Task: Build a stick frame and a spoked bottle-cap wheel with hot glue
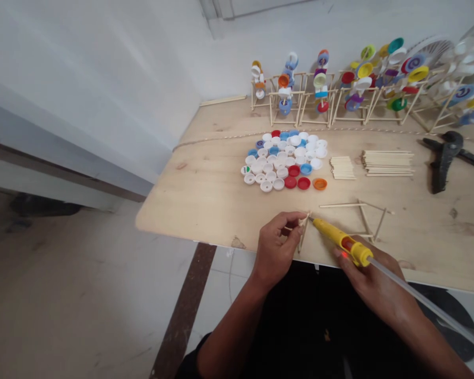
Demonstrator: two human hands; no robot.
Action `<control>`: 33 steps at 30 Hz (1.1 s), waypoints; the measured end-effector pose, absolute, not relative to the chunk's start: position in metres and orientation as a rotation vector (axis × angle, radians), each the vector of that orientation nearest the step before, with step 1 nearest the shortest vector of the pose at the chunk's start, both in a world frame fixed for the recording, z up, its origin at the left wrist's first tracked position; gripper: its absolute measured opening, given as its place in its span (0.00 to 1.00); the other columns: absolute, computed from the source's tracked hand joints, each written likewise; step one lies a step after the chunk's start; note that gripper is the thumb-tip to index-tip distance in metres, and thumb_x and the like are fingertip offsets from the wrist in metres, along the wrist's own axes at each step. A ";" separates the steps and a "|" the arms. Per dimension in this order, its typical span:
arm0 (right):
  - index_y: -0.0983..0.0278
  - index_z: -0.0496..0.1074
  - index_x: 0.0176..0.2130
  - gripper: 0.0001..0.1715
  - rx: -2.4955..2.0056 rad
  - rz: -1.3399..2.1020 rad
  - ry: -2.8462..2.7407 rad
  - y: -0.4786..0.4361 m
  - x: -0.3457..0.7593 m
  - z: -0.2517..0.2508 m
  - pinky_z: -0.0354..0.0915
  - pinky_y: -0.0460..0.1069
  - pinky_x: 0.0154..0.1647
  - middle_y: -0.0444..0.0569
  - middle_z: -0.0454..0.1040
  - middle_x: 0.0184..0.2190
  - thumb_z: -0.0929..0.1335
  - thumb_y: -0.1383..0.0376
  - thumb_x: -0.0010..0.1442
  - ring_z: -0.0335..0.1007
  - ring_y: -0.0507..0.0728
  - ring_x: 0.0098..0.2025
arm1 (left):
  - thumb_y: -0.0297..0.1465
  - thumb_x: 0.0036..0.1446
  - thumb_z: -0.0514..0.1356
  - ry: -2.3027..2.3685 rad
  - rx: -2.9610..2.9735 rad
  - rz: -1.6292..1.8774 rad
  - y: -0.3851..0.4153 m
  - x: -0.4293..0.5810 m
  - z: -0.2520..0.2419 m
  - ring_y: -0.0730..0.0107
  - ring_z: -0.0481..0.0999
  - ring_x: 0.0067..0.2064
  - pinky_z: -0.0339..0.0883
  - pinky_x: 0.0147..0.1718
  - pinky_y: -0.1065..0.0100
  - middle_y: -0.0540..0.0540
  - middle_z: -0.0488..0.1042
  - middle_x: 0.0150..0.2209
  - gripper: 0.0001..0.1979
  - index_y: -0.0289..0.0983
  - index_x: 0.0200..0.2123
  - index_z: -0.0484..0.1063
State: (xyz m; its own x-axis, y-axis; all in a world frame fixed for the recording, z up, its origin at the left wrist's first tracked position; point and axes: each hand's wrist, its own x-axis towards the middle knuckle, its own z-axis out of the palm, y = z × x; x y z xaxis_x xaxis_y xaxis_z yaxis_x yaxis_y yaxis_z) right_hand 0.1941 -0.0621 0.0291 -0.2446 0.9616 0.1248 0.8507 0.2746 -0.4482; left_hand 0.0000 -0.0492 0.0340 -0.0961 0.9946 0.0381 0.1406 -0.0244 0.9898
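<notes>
From here I see the left hand (274, 247) pinching slim, straight wooden sticks (304, 231) on the near side of the shallow, round plastic caps (282, 171); apart from it, the right hand (373, 281) grips a smooth yellow glue gun (332, 231), translucent rod (418, 296) behind, nozzle (311, 219) beside the sticks.

Craft workshop | wooden worktable (197, 189) | glue gun (329, 231) | black tool (442, 166) | stick bundle (389, 164)

Bare tabletop (197, 195) opens left of the caps (280, 162); the glue gun (332, 232) blocks front right.
</notes>
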 end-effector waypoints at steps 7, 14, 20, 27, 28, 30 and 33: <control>0.62 0.71 0.36 0.17 -1.694 0.392 -2.171 -0.063 0.194 0.029 0.65 0.48 0.30 0.49 0.77 0.30 0.59 0.55 0.63 0.74 0.57 0.29 | 0.27 0.56 0.59 1.373 1.290 1.231 -0.049 0.001 0.034 0.73 0.73 0.34 0.69 0.34 0.71 0.48 0.74 0.33 0.09 0.36 0.41 0.75; 0.62 0.72 0.34 0.19 -1.744 0.382 -2.169 -0.062 0.194 0.030 0.64 0.49 0.28 0.50 0.76 0.28 0.59 0.54 0.62 0.74 0.58 0.28 | 0.27 0.56 0.58 1.369 1.296 1.231 -0.049 0.001 0.035 0.73 0.73 0.33 0.69 0.33 0.71 0.48 0.74 0.32 0.09 0.37 0.40 0.75; 0.61 0.71 0.32 0.19 -1.727 0.400 -2.167 -0.060 0.194 0.034 0.63 0.48 0.27 0.49 0.76 0.26 0.59 0.53 0.62 0.74 0.58 0.27 | 0.27 0.56 0.59 1.382 1.311 1.230 -0.050 0.001 0.035 0.72 0.73 0.34 0.69 0.34 0.70 0.48 0.74 0.33 0.09 0.37 0.41 0.75; 0.60 0.72 0.32 0.18 -1.721 0.453 -2.149 -0.060 0.194 0.033 0.65 0.49 0.28 0.48 0.76 0.26 0.60 0.54 0.61 0.74 0.58 0.28 | 0.28 0.56 0.59 1.380 1.310 1.218 -0.049 0.001 0.035 0.72 0.72 0.33 0.69 0.34 0.70 0.48 0.74 0.33 0.09 0.37 0.41 0.75; 0.60 0.72 0.32 0.18 -1.708 0.458 -2.152 -0.060 0.194 0.034 0.65 0.49 0.29 0.49 0.77 0.28 0.60 0.55 0.61 0.74 0.58 0.29 | 0.28 0.57 0.59 1.377 1.307 1.221 -0.049 0.001 0.035 0.73 0.72 0.33 0.69 0.34 0.70 0.48 0.74 0.33 0.09 0.37 0.41 0.75; 0.61 0.72 0.33 0.18 -1.692 0.467 -2.164 -0.060 0.195 0.034 0.66 0.48 0.30 0.49 0.78 0.30 0.60 0.54 0.61 0.75 0.57 0.30 | 0.28 0.56 0.59 1.369 1.299 1.226 -0.049 0.001 0.035 0.73 0.72 0.33 0.69 0.34 0.70 0.48 0.74 0.33 0.09 0.36 0.41 0.75; 0.61 0.72 0.33 0.18 -1.723 0.479 -2.166 -0.060 0.196 0.034 0.65 0.48 0.29 0.49 0.77 0.30 0.60 0.54 0.61 0.74 0.57 0.30 | 0.27 0.56 0.59 1.363 1.289 1.225 -0.049 0.002 0.036 0.73 0.73 0.34 0.69 0.34 0.71 0.48 0.74 0.34 0.09 0.36 0.40 0.75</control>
State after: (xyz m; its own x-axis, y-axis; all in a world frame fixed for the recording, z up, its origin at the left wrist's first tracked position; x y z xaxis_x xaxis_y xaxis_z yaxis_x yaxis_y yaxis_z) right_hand 0.1957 -0.0601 0.0340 -0.2133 0.9758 0.0483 0.8643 0.2115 -0.4564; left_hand 0.0016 -0.0486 0.0360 -0.0839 0.9959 0.0324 0.1381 -0.0206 0.9902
